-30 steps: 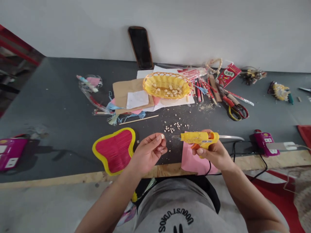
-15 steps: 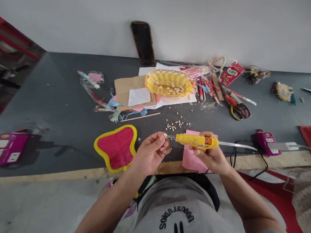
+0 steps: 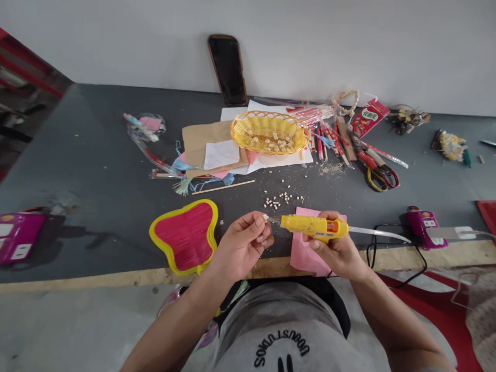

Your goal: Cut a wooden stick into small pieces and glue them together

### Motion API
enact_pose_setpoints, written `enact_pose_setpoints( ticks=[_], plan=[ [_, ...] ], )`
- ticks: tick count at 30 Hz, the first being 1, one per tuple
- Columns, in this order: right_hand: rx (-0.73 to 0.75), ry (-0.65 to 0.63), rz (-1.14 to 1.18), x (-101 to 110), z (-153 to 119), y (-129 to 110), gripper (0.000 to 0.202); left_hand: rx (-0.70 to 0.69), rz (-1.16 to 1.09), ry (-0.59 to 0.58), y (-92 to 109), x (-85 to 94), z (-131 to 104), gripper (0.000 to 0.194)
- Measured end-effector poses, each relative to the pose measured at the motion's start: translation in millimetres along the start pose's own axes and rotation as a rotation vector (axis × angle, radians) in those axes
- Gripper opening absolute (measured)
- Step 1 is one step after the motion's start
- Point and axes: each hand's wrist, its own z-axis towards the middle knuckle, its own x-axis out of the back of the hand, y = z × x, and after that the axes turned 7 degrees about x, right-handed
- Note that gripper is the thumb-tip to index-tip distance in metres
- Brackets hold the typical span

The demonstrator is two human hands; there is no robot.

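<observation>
At lower centre, the right hand (image 3: 339, 253) grips a yellow glue gun (image 3: 306, 225), its nozzle (image 3: 275, 220) touching or just beside — I cannot tell which — a small pale piece (image 3: 265, 217) pinched in the left hand (image 3: 244, 240). Just beyond, loose pale bits (image 3: 285, 197) lie on the counter (image 3: 116, 206), apparently not yet glued. Farther up, the basket (image 3: 251, 122) holds pale clusters (image 3: 285, 144) — seemingly done, so the work looks partway along.

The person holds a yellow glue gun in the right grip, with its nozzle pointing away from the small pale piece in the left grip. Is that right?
Not quite: the nozzle points toward the small pale piece, not away from it, as the head view shows. The yellow glue gun is indeed in the right grip, and the piece in the left grip.
</observation>
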Motion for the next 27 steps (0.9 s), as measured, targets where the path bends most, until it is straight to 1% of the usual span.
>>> enact_pose_setpoints(
  ticks=[11, 17, 22, 27],
  plan=[
    [0.018, -0.019, -0.072, 1.7, -1.0, -0.6, 0.024, 0.003, -0.005, -0.016, -1.2, -0.7, -1.0, 0.030],
    [0.031, -0.024, -0.137, 3.5, -4.0, 2.1, 0.016, -0.006, -0.015, -0.019, -2.5, -0.3, -0.9, 0.029],
    [0.004, -0.009, -0.094, 3.4, -6.2, 4.7, 0.019, -0.006, -0.005, -0.025, -3.0, -0.2, -1.4, 0.028],
    [0.014, -0.018, -0.059, 2.9, -5.5, 4.6, 0.019, -0.006, -0.005, -0.032, -3.2, -0.8, -2.2, 0.027]
  ],
)
